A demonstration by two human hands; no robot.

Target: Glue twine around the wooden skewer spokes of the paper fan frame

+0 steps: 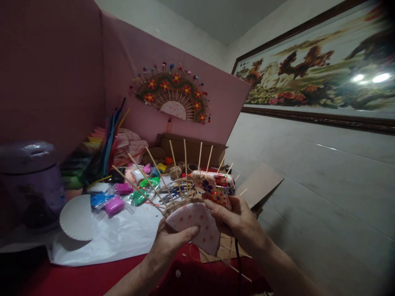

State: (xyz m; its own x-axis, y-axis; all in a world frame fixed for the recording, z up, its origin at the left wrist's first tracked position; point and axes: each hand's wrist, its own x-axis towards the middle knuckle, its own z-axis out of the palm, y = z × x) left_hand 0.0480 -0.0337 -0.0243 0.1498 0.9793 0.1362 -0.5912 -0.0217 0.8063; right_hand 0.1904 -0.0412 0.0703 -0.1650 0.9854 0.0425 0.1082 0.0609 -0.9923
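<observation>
- Your left fingers point(189, 234) pinch the dotted base point(193, 218); your right fingers point(219, 211) grip the glue gun point(211, 181);
- gluing seems in hand; next likely calls for a steady base

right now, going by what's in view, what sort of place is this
Probably a craft corner, perhaps in a home: bright plastic-wrapped packets on a white sheet, a flower-decorated fan on the pink panel, and a stick-and-fabric piece in the left hand.

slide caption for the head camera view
Left hand holds a dotted stick fan, right hand a floral glue gun.
</observation>
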